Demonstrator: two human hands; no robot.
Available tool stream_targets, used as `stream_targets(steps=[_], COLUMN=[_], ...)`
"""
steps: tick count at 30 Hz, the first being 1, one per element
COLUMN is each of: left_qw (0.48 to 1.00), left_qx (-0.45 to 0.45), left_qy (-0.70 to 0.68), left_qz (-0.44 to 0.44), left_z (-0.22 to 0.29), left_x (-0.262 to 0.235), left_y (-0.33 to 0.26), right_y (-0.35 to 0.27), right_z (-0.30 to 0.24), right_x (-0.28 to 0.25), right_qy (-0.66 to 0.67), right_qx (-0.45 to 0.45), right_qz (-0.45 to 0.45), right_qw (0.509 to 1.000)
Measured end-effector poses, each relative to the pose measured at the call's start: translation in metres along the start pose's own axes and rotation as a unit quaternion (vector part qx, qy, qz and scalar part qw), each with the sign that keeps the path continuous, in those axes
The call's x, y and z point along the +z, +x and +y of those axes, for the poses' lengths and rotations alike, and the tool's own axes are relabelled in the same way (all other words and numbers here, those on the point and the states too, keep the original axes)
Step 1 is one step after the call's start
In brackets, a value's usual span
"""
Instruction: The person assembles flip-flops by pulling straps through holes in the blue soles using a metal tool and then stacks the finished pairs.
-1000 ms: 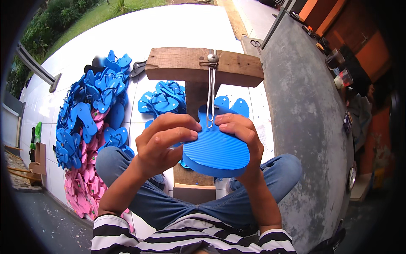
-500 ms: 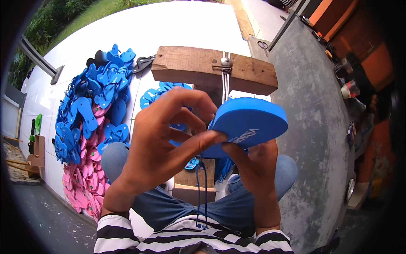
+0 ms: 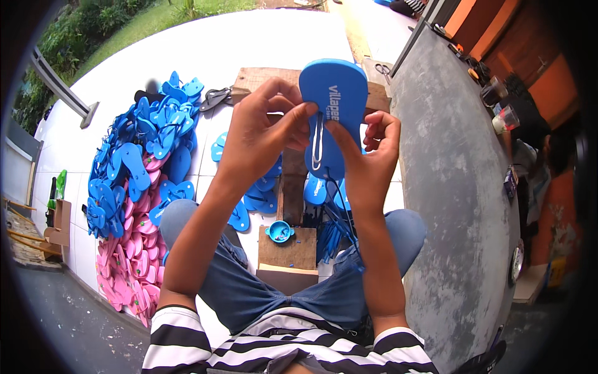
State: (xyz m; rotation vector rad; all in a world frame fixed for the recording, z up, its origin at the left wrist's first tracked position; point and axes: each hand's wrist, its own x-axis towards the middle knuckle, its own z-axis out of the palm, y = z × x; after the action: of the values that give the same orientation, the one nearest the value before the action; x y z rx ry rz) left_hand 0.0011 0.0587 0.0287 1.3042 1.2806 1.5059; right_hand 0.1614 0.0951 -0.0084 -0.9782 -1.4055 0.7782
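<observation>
Upright before me, a blue flip-flop sole (image 3: 341,84) with white lettering is held between both hands. My left hand (image 3: 265,124) pinches at its left edge, thumb against finger. The thumb of my right hand (image 3: 367,143) presses on the sole's face, some fingers curled beyond its right edge. A narrow pale loop, like bent wire (image 3: 317,146), lies against the sole below my thumbs; how it is fixed there I cannot tell. Dark blue strap ends (image 3: 339,221) dangle under the sole. Behind it, a wooden beam (image 3: 261,79) is partly hidden.
A heap of blue flip-flops (image 3: 134,162) and pink flip-flops (image 3: 128,268) lies at left. Between my legs, a small blue bowl (image 3: 280,232) sits on a wooden block (image 3: 286,252). Blue straps (image 3: 329,240) bunch beside it. Scissors (image 3: 382,70) lie at far right.
The sole has risen and turned from lying tilted to standing upright, both hands going up with it. The pale loop now shows on its face, and the dangling straps have swung right.
</observation>
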Motion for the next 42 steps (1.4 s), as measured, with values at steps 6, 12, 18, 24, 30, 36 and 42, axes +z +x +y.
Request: stream_targets(steps=[6, 12, 18, 24, 30, 36, 42], left_qw=[0.996, 0.995, 0.989, 0.955, 0.938, 0.98, 0.979], left_qx=[0.047, 0.09, 0.075, -0.074, -0.172, -0.081, 0.171], left_qy=[0.045, 0.018, 0.115, 0.206, 0.161, 0.177, 0.058], left_qz=[0.057, 0.047, 0.056, -0.2, -0.253, -0.038, -0.09], left_z=[-0.009, -0.03, -0.077, -0.126, -0.098, -0.06, -0.032], left_x=[0.007, 0.005, 0.002, 0.011, -0.015, -0.076, -0.063], left_y=[0.003, 0.004, -0.038, -0.094, -0.108, -0.092, -0.073], right_y=[0.0, 0.006, 0.001, -0.077, -0.081, -0.054, -0.029], right_z=[0.011, 0.017, 0.021, 0.089, 0.065, 0.017, -0.021], right_x=[0.009, 0.011, -0.023, -0.023, -0.034, -0.081, -0.068], right_qy=[-0.078, 0.048, -0.235, -0.099, -0.092, -0.255, -0.302], right_qx=[-0.033, 0.042, 0.076, 0.059, 0.179, 0.098, -0.142], right_qz=[0.027, -0.03, -0.209, -0.314, -0.288, -0.354, -0.414], right_qw=[0.996, 0.998, 0.946, 0.942, 0.936, 0.894, 0.847])
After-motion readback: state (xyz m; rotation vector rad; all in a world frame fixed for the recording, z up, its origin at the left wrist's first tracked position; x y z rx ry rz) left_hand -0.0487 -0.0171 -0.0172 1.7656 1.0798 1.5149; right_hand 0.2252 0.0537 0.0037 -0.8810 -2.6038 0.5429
